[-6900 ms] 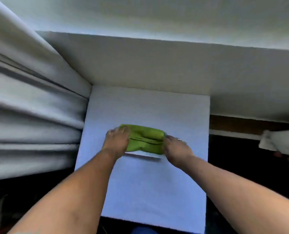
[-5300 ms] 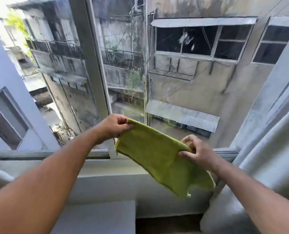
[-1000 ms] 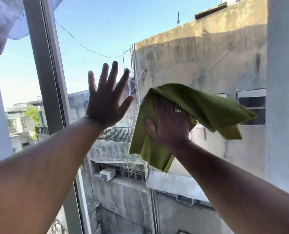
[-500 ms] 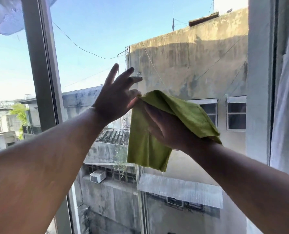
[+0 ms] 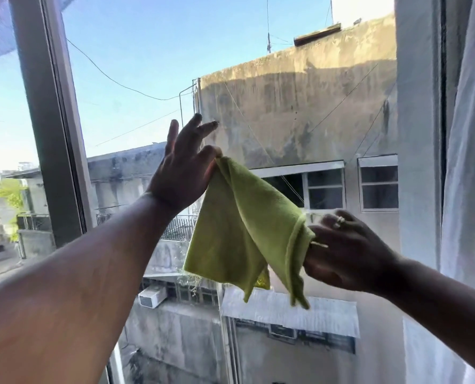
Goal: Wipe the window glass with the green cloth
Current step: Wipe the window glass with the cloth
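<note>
The green cloth (image 5: 242,231) hangs in front of the window glass (image 5: 153,59), stretched between both hands. My left hand (image 5: 185,173) is raised and pinches the cloth's upper corner between thumb and forefinger, its other fingers spread upward. My right hand (image 5: 344,250) is lower and to the right, gripping the cloth's other edge, with a ring on one finger. The cloth droops below both hands in two loose points. Whether the cloth touches the glass cannot be told.
A grey vertical window frame bar (image 5: 45,117) stands at the left. A white sheer curtain (image 5: 469,162) hangs at the right beside a pale frame post (image 5: 416,134). Beyond the glass are weathered buildings (image 5: 294,101) and blue sky.
My right hand has slid out from under the cloth, down and to the right, and now grips its edge. My left hand has pinched the cloth's top corner. The cloth now hangs spread between them.
</note>
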`<state>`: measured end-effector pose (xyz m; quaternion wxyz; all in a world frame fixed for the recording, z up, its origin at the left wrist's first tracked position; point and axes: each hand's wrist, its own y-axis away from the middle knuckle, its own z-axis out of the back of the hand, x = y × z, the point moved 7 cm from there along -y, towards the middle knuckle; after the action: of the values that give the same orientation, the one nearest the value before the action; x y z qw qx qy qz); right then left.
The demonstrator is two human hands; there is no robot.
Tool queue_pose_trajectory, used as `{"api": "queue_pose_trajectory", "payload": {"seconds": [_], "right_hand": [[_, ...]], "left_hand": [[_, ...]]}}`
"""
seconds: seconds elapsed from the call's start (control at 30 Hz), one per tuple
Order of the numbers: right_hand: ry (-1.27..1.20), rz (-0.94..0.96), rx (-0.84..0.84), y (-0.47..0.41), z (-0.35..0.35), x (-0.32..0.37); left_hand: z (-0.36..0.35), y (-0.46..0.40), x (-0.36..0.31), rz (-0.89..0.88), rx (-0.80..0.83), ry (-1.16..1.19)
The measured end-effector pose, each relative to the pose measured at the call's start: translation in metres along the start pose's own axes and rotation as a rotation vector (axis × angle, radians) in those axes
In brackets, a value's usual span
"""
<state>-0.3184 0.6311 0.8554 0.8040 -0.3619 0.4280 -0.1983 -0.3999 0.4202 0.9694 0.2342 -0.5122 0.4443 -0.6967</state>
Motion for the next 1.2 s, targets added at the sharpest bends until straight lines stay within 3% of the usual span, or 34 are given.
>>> {"api": "queue_pose_trajectory", "payload": {"seconds": [0.1, 0.17, 0.27, 0.4, 0.53, 0.67, 0.73, 0.83, 0.93, 1.03, 1.13, 1.2], "right_hand": [[-0.173, -0.242, -0.275, -0.002, 0.011, -0.019], [-0.299, -0.319, -0.301, -0.017, 0.011, -0.021], [-0.317, -0.399, -0.208, -0.057, -0.002, -0.004], [-0.048, -0.558, -0.001, -0.094, -0.061, 0.041], [-0.047, -0.686, 0.187, -0.088, -0.122, 0.050], [0.011, -0.606, 0.054, -0.080, -0.126, 0.043], [0.044, -0.487, 0.068, -0.073, -0.127, 0.039], [0.105, -0.362, 0.116, -0.046, -0.118, 0.014], [0.078, -0.507, 0.105, -0.022, -0.092, -0.039], [0.024, -0.688, 0.008, -0.034, -0.073, -0.070], [0.035, -0.717, -0.084, -0.067, -0.092, -0.030], [0.053, -0.483, -0.025, -0.088, -0.128, 0.036]], "left_hand": [[0.000, 0.000, 0.003, 0.032, -0.018, 0.013], [-0.002, 0.001, 0.004, 0.032, -0.030, 0.028], [-0.002, 0.003, 0.005, 0.032, -0.039, 0.056], [0.003, 0.000, 0.002, 0.046, -0.040, 0.073], [0.004, 0.000, 0.001, 0.030, 0.039, 0.115], [0.006, -0.001, 0.001, -0.054, 0.135, 0.100], [0.015, 0.003, 0.007, -0.092, 0.163, 0.058], [0.028, 0.020, 0.032, -0.046, 0.143, -0.203], [0.026, 0.034, 0.052, 0.126, 0.176, -0.311], [0.019, 0.032, 0.053, 0.114, 0.189, -0.316], [0.018, 0.033, 0.059, 0.098, 0.184, -0.312], [0.019, 0.036, 0.058, 0.089, 0.181, -0.330]]}}
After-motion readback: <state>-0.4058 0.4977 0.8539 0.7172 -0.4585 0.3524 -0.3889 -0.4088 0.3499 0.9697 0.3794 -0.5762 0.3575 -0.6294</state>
